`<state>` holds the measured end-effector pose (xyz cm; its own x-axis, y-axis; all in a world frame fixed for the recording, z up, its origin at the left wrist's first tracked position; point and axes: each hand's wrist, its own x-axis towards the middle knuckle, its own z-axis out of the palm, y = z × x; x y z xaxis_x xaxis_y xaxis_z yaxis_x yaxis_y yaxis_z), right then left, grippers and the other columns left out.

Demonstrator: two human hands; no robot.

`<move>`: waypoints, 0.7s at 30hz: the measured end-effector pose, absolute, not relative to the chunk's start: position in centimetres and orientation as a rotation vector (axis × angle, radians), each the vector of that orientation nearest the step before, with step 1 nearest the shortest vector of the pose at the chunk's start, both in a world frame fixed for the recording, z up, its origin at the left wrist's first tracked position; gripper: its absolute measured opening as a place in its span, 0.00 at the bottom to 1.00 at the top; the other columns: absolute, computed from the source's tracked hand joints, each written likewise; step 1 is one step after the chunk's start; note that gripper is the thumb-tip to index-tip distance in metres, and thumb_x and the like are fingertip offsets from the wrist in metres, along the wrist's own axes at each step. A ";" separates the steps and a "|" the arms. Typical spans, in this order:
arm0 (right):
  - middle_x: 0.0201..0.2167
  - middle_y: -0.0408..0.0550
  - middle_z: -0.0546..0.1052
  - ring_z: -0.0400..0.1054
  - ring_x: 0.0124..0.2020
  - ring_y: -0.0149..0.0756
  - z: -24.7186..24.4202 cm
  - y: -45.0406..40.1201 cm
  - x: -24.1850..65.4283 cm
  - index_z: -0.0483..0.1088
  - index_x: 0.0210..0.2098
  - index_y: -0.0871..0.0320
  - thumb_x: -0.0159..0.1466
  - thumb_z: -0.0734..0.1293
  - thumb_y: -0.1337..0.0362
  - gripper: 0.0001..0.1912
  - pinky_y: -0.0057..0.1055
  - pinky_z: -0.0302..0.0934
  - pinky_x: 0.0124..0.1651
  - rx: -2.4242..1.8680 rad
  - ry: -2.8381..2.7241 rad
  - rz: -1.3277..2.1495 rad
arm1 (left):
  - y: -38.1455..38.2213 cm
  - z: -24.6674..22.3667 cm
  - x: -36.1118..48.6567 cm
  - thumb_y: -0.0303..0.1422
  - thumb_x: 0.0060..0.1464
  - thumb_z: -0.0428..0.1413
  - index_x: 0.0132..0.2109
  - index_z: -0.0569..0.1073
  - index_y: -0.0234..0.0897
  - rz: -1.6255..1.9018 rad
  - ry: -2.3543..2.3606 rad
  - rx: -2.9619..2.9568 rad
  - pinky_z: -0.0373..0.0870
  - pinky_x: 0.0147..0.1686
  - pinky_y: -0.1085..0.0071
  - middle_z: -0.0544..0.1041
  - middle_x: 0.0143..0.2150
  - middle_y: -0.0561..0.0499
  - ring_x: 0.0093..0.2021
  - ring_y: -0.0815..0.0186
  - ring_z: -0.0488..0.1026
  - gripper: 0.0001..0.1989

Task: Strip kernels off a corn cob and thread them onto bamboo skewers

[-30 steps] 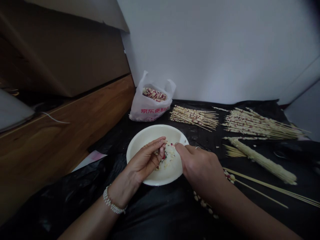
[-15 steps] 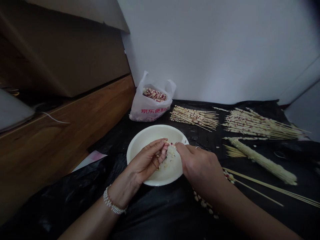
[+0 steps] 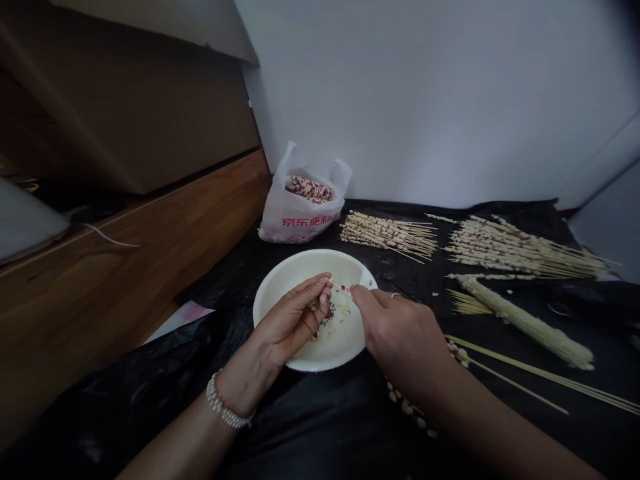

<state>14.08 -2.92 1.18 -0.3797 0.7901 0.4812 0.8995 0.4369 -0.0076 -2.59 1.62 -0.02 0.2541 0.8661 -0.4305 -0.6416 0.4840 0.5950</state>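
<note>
Over the white bowl point(image 3: 267, 280), my right hand point(image 3: 397, 327) is closed round a bamboo skewer point(image 3: 520, 387) strung with pale and dark red corn kernels. Its thin tip points left between my hands, and the other end comes out past my right wrist. My left hand point(image 3: 295, 317) is curled beside the tip, thumb and fingers pinched together. Small kernels seem to lie in its fingers, mostly hidden. Loose corn kernels point(image 3: 343, 310) lie in the bowl below.
Behind the bowl stands a white plastic bag point(image 3: 300, 223) with corn cobs point(image 3: 310, 190). Strung skewers lie in two bundles, one nearer point(image 3: 387, 233) and one farther right point(image 3: 520, 250). A stripped cob point(image 3: 530, 323) and bare skewers point(image 3: 550, 377) rest on black plastic sheeting point(image 3: 310, 427).
The fingertips of my left hand have drawn slightly left, leaving more of the skewer's tip in sight. My right hand has barely moved.
</note>
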 end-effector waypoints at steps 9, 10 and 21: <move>0.23 0.43 0.76 0.70 0.20 0.36 1.2 -2.9 13.9 0.69 0.32 0.58 0.57 0.69 0.73 0.06 0.31 0.44 0.22 -1.425 -2.270 -0.385 | 1.6 -0.1 -2.6 0.18 0.55 0.57 0.40 0.78 0.27 1.041 0.829 0.348 0.74 0.29 0.82 0.77 0.32 0.48 0.28 0.75 0.74 0.08; 0.22 0.43 0.75 0.70 0.20 0.36 1.2 -2.9 13.9 0.69 0.32 0.58 0.57 0.69 0.73 0.06 0.31 0.43 0.22 -1.421 -2.262 -0.400 | 1.6 -0.1 -2.6 0.18 0.55 0.57 0.40 0.78 0.27 1.041 0.831 0.360 0.74 0.29 0.82 0.77 0.31 0.47 0.28 0.75 0.74 0.08; 0.22 0.43 0.75 0.70 0.20 0.36 1.1 -3.0 13.9 0.69 0.33 0.58 0.58 0.66 0.74 0.06 0.31 0.46 0.23 -1.344 -2.242 -0.426 | 1.5 -0.2 -2.7 0.18 0.53 0.59 0.40 0.79 0.26 1.016 0.808 0.407 0.74 0.32 0.82 0.78 0.33 0.47 0.30 0.74 0.75 0.08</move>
